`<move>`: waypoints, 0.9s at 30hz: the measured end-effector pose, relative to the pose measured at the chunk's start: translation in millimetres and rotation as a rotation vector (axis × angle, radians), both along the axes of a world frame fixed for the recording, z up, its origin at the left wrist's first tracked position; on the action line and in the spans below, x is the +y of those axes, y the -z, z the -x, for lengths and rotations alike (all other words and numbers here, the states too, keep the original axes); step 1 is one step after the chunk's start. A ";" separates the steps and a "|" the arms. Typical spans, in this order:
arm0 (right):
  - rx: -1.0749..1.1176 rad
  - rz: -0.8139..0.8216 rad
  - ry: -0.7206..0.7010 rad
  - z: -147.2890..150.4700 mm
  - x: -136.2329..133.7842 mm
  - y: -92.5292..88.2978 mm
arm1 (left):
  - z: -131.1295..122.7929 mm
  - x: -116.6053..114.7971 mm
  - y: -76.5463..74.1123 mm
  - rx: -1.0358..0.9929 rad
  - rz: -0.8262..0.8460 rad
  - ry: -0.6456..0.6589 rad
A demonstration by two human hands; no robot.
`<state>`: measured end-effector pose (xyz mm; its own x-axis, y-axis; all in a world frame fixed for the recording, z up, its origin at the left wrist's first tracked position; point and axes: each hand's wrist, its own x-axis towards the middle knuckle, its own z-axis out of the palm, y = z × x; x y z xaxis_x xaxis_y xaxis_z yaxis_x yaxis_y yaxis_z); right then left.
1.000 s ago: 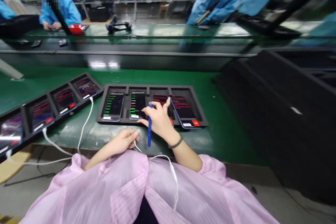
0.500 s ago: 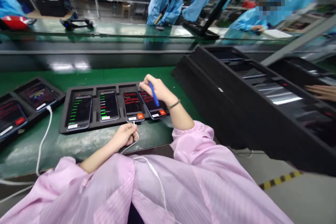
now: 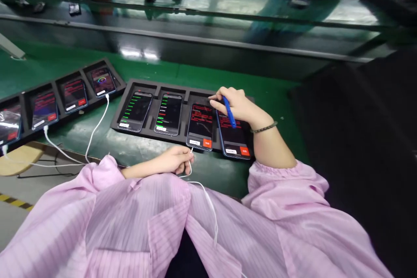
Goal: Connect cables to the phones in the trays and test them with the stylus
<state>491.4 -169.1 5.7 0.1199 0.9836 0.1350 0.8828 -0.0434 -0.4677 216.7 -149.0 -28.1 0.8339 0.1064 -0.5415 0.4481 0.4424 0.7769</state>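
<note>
A black tray (image 3: 153,88) on the green bench holds several phones with lit screens. My right hand (image 3: 239,107) rests at the top of the two right-hand phones, fingers curled, gripping a blue pen (image 3: 229,112). My left hand (image 3: 174,160) lies closed at the bench's near edge, pinching a white cable (image 3: 208,204) whose plug sits at the bottom of the third phone (image 3: 200,124). The fourth phone (image 3: 233,139) shows red text and is partly under my right wrist.
A second black tray (image 3: 52,82) of lit phones lies at the left, with white cables (image 3: 97,126) running off the bench. A tall stack of black trays (image 3: 358,139) stands at the right. Beyond a dark conveyor (image 3: 195,52), people in blue coats work.
The view swung back left and down. My right hand stays at the top of the right-hand phones with the pen. My left hand keeps the cable plug at the third phone.
</note>
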 end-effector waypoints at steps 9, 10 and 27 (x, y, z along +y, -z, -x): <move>0.010 0.079 -0.019 8.9 0.2 6.5 | 6.0 5.4 5.0 -0.058 0.061 -0.027; 0.013 0.077 -0.020 9.8 0.1 6.6 | 5.4 5.3 4.9 -0.065 0.062 -0.029; 0.047 0.104 0.031 19.9 -1.0 3.4 | -3.2 18.6 -14.8 0.124 0.215 -0.082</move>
<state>471.6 -170.1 2.3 0.1546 0.9876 0.0259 0.8573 -0.1210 -0.5005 219.9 -130.3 -13.3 0.7528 0.0423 -0.6568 0.4898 0.6307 0.6020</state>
